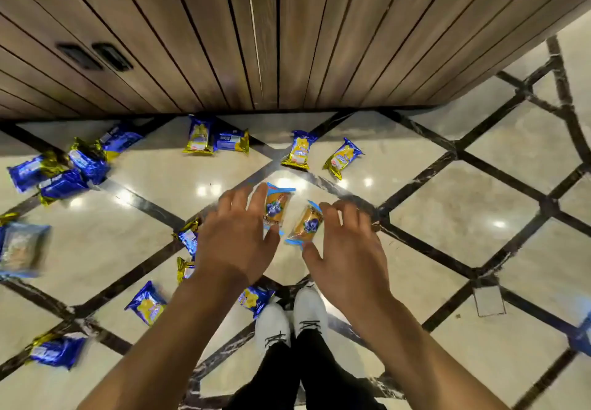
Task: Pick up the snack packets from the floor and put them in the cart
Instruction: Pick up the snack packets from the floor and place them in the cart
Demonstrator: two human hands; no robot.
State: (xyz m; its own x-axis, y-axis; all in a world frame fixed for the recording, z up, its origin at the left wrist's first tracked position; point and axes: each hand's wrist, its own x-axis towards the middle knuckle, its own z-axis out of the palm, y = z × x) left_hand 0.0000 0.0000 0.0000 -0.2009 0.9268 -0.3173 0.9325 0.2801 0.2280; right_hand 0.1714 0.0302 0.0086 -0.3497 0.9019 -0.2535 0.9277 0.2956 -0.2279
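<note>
Two orange snack packets with a blueberry picture and light-blue ends are at the middle of the tiled floor point(479, 205). My left hand point(236, 237) pinches the left blueberry packet point(277, 206) between forefinger and thumb. My right hand point(347, 243) grips the right blueberry packet point(307, 224), fingers curled at its top end and thumb under its lower end. Several blue-and-gold snack packets lie scattered around: a heap at the left point(64, 169), two by the wall point(217, 137), two more behind my hands point(300, 150). No cart is in view.
A wood-panelled wall point(287, 41) with two dark recessed handles point(96, 56) closes off the far side. My white shoes point(287, 317) stand just below the hands, with packets beside them point(148, 305) point(254, 299). A blurred packet point(22, 246) sits at the left edge.
</note>
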